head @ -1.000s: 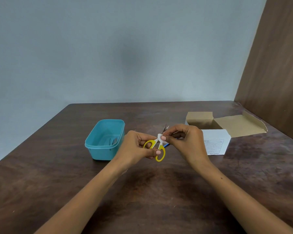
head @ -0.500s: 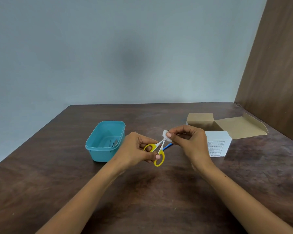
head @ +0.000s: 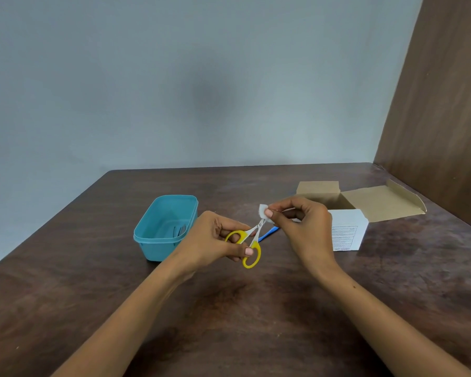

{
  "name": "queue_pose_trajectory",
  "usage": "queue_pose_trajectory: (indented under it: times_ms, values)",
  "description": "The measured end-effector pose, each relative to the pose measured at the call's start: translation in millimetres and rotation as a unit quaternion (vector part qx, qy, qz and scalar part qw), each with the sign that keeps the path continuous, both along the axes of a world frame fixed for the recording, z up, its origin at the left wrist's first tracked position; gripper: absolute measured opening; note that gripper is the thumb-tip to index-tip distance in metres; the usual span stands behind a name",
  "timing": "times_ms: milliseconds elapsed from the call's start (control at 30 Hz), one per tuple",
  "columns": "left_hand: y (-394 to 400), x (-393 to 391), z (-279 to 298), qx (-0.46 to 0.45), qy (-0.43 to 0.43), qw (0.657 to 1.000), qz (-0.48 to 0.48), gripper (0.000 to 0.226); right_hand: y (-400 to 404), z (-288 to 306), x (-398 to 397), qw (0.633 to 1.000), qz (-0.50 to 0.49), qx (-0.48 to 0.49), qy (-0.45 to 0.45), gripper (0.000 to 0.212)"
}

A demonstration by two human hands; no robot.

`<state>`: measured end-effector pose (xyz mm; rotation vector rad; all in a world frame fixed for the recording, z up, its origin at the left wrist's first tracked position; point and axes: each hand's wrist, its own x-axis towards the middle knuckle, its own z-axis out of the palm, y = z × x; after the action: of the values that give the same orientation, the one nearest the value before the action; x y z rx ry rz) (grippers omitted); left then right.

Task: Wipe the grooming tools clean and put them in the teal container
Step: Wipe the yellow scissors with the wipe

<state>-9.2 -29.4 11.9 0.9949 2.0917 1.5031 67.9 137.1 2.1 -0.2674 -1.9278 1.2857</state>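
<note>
My left hand (head: 215,240) grips small scissors (head: 249,246) by their yellow handles, blades pointing up and to the right. My right hand (head: 302,229) pinches a small white wipe (head: 264,212) around the blades, which the wipe and my fingers hide. The teal container (head: 147,240) stands on the table just left of my left hand, open, with a dark metal tool lying inside (head: 180,230). A blue-handled tool (head: 268,233) lies on the table behind the scissors, mostly hidden by my hands.
An open white cardboard box (head: 348,232) with brown flaps spread sits to the right of my right hand. The dark wooden table (head: 229,322) runs to a pale wall behind. A brown wooden panel (head: 446,104) rises at the right.
The wipe has slid up along the scissor blades toward their tips, with my right hand moving up and right. The scissors have tilted to the right.
</note>
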Motion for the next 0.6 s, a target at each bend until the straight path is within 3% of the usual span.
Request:
queue_pose_trajectory:
  times_ms: [233, 433, 600]
  values:
    - [2, 2, -2, 0.062, -0.045, 0.996, 0.034, 0.028, -7, -3, -2, 0.997, 0.025, 0.071, 0.004, 0.016]
    - [3, 2, -2, 0.127, -0.108, 0.982, 0.094, 0.031, -5, 4, 0, 0.995, 0.102, -0.008, 0.013, 0.012]
    - [8, 5, -7, 0.168, -0.128, 0.972, 0.104, 0.019, -11, 2, 2, 0.990, 0.122, 0.047, -0.044, 0.013]
